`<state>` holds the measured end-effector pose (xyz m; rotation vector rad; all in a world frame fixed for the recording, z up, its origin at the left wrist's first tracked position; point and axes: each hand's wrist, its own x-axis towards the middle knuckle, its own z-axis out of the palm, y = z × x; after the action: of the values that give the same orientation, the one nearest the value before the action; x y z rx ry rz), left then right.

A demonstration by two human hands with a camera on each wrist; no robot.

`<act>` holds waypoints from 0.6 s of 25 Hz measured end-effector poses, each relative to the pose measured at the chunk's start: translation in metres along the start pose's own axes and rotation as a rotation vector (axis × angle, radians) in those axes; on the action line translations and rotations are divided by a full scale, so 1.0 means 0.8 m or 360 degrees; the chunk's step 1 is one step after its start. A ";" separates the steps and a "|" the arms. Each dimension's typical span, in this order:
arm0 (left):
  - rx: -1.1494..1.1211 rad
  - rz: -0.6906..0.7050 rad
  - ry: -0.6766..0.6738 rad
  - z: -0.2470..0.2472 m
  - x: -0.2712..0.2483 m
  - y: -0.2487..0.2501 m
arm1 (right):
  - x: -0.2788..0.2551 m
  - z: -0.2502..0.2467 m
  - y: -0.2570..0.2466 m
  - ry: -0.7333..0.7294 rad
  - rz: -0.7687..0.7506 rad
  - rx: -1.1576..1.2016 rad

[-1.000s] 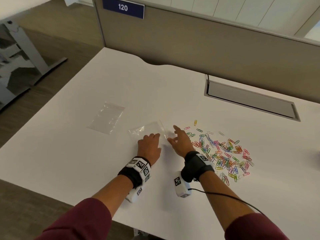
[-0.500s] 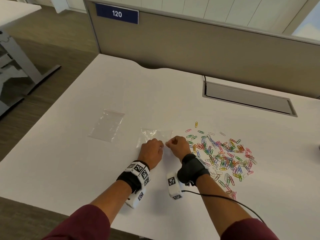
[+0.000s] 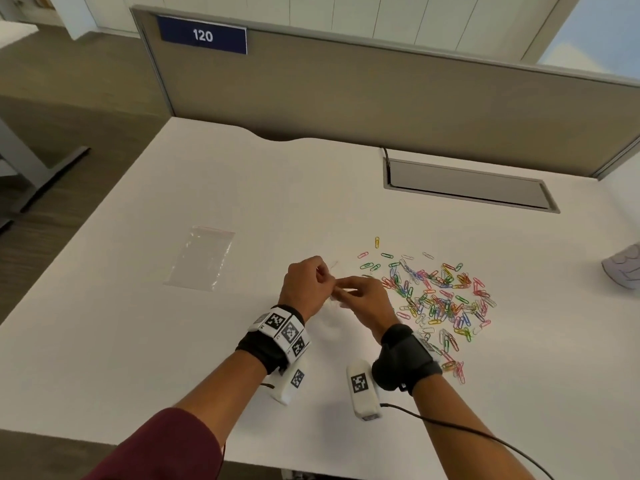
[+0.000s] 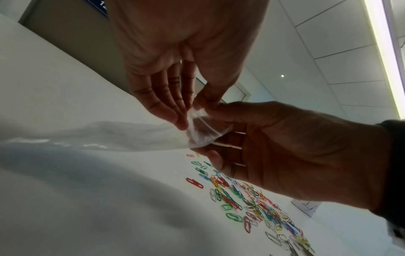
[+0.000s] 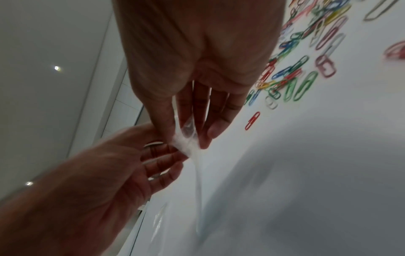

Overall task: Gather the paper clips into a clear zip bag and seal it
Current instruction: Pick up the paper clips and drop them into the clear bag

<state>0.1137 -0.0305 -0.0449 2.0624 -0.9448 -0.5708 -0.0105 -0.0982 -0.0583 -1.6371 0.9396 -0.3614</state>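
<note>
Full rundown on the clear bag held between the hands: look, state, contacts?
The small clear plastic zip bag is thin, glossy and crinkled. Both hands pinch its top edge: the left hand and right hand grip it between thumb and fingers, as if working the mouth open. It is lifted off the white desk, its body hanging towards the wrist cameras. No paper clips show inside.

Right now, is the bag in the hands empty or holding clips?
Empty: the zip bag shows clear plastic only, and the paper clips lie on the table.

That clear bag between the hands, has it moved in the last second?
Yes. The zip bag lay flat on the white desk; now both hands pinch its mouth, lifted off the desk beside the paper clips.
</note>
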 end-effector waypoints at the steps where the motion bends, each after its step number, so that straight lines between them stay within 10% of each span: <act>1: 0.0030 0.0031 0.0003 0.000 -0.002 0.002 | -0.003 -0.003 0.004 0.0055 0.0026 0.0052; 9: 0.0441 0.0408 -0.0245 0.026 -0.011 0.019 | -0.004 -0.037 0.031 0.0114 0.0155 0.0058; 15: 0.0450 0.0267 -0.0248 0.055 -0.004 0.037 | -0.002 -0.096 0.043 0.0277 -0.0143 -0.0599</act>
<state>0.0703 -0.0605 -0.0473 2.1801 -1.3416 -0.5394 -0.0762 -0.1497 -0.0670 -2.0204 1.1162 -0.4114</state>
